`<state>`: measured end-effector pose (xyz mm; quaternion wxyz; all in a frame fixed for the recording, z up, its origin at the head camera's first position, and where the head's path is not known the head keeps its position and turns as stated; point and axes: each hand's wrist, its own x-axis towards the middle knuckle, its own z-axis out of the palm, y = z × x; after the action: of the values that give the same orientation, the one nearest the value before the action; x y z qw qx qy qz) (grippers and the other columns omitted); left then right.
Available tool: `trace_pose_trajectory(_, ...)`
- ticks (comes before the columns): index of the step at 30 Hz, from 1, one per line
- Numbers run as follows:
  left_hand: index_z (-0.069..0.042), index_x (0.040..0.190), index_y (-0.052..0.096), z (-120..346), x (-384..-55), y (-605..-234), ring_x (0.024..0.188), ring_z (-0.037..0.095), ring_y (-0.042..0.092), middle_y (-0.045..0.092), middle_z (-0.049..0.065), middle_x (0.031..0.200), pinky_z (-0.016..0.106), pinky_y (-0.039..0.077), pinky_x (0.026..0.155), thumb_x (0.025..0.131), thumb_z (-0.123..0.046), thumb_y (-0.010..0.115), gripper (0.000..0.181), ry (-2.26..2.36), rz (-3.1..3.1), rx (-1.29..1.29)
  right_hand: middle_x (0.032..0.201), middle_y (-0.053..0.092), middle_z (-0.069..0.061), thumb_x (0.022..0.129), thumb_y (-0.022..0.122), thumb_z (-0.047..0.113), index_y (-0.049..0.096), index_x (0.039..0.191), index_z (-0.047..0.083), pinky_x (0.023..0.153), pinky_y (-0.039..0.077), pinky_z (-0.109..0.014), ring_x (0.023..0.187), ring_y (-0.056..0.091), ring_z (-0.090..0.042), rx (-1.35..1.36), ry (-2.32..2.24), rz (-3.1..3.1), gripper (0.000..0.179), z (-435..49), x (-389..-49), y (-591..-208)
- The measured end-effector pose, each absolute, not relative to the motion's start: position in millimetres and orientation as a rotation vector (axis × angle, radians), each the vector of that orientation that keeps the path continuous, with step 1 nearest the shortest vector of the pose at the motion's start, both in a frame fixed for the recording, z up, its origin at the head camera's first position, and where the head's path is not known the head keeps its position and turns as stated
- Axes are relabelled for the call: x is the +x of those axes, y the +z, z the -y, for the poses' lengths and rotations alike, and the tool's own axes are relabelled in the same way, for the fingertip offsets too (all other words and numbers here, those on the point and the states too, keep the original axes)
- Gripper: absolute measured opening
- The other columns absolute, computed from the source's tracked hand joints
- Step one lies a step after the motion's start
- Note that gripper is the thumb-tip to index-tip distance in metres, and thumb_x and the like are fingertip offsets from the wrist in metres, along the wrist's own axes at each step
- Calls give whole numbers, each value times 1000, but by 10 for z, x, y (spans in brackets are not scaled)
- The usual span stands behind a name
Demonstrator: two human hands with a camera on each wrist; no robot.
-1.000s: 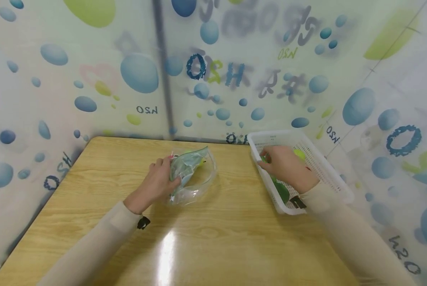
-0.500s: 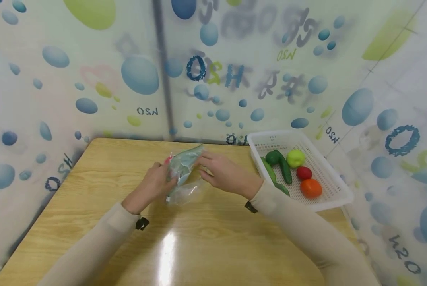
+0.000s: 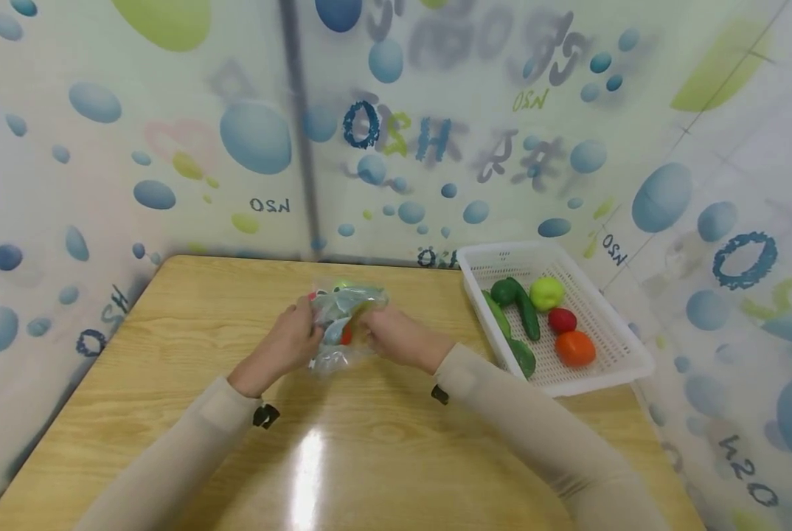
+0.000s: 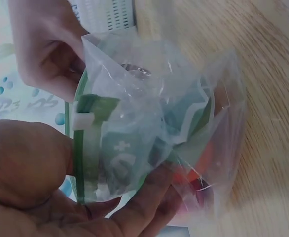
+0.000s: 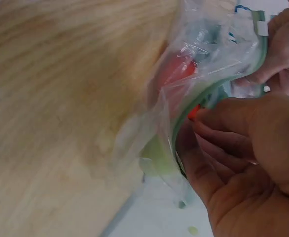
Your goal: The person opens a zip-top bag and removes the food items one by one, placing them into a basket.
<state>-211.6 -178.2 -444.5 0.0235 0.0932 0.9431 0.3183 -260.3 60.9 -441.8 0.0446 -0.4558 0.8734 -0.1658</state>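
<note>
In the head view, my left hand (image 3: pixel 286 343) grips the side of a clear zip bag (image 3: pixel 335 360) with a green seal strip and a printed label. The left wrist view shows that hand's fingers curled round the bag (image 4: pixel 125 148). My right hand (image 3: pixel 399 335) is at the bag's mouth, fingers bent. In the right wrist view its fingertips reach inside the green rim, next to a small red piece (image 5: pixel 193 113); whether they pinch it is hidden. A larger red thing (image 5: pixel 176 71) shows through the plastic. Something pale green (image 5: pixel 158 155) lies behind the bag's rim.
A white plastic basket (image 3: pixel 628 365) stands at the right on the wooden table (image 3: pixel 369 457). It holds a cucumber (image 3: pixel 526 313), a yellow-green fruit or pepper (image 3: pixel 546 295), a red one (image 3: pixel 562 321), an orange-red one (image 3: pixel 575 348) and other green vegetables. A patterned wall (image 3: pixel 396 162) borders the table.
My right hand has moved left from the basket to the bag, and its fingers have gone into the mouth. The left hand keeps its grip; the bag has bunched up a little.
</note>
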Motion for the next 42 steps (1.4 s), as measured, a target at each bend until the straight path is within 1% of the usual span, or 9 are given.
trace_pose_trajectory(4,24,141,45,1763,-2138,-4451,87,34,62,63,27,104,44,58,70,103,1,55,45,969,-2925,317,120,85,-16,111,71,-1,77,124,-4,98,68,-40,102,78,-25,-1358,-527,-2707,15,-550,-2625,-4511)
trace_pose_trajectory(12,20,139,43,1688,-2183,-4491,79,35,67,70,31,96,47,59,63,102,3,56,43,941,-2937,318,119,82,-12,108,87,28,72,136,0,91,68,-38,104,78,-23,-1165,-366,-2811,43,-444,-2593,-4625)
trace_pose_trajectory(17,21,140,42,1672,-2163,-4511,69,32,66,69,28,85,42,55,56,103,1,56,44,948,-2942,335,130,80,-11,105,91,39,69,145,6,93,70,-41,111,79,-24,-1087,-272,-2880,57,-420,-2555,-4699)
trace_pose_trajectory(23,20,143,43,1659,-2162,-4487,69,27,66,71,25,90,35,52,57,112,-14,65,51,976,-2873,309,134,79,-12,102,93,40,71,144,5,96,71,-42,116,78,-25,-1063,-284,-2900,59,-418,-2534,-4703)
trace_pose_trajectory(26,17,144,44,1637,-2176,-4475,78,31,71,75,31,102,38,57,63,110,-25,79,64,967,-2852,296,132,79,-11,101,95,39,71,142,4,97,70,-39,116,78,-24,-1068,-309,-2898,60,-420,-2530,-4693)
trace_pose_trajectory(29,15,142,46,1628,-2179,-4478,92,39,77,76,37,113,46,63,72,106,-26,88,69,941,-2864,294,131,80,-11,99,96,38,71,143,3,100,70,-36,116,78,-23,-1089,-326,-2894,62,-425,-2525,-4683)
trace_pose_trajectory(33,11,139,49,1630,-2162,-4499,102,43,79,76,35,116,52,66,80,107,-17,85,56,922,-2873,291,127,82,-10,96,99,35,72,139,3,97,70,-35,109,80,-21,-1105,-359,-2883,60,-445,-2500,-4656)
trace_pose_trajectory(37,10,138,49,1650,-2130,-4496,97,41,78,76,33,113,49,65,75,111,-8,75,42,942,-2881,316,132,83,-10,95,100,32,71,144,3,100,70,-35,111,81,-21,-1107,-417,-2858,63,-480,-2467,-4603)
trace_pose_trajectory(42,9,139,48,1694,-2122,-4464,93,40,78,76,36,115,44,64,69,109,-2,69,38,978,-2904,292,139,82,-13,96,99,31,69,150,2,109,68,-39,122,81,-25,-1090,-454,-2839,68,-546,-2437,-4511)
